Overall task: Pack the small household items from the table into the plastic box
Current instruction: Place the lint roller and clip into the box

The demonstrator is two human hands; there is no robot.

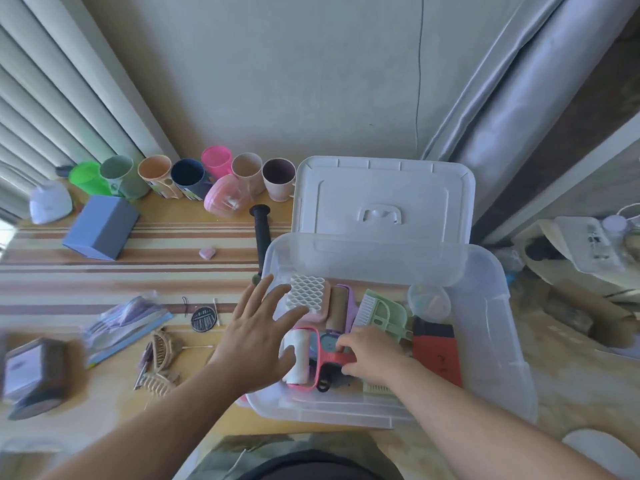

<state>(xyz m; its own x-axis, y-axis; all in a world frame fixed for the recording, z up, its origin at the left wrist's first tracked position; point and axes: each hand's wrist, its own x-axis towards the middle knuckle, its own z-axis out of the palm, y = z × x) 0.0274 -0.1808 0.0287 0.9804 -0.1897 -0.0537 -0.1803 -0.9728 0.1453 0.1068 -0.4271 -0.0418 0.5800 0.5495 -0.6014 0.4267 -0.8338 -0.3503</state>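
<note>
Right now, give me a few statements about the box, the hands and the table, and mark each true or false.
1. The plastic box is open, its lid propped behind it. True.
2. The right hand grips the pink lint roller inside the box. True.
3. The left hand holds a cup. False: it is open with fingers spread, holding nothing.
4. The hair clips are already in the box. False: they lie on the table.
5. Cups stand along the wall. True.
</note>
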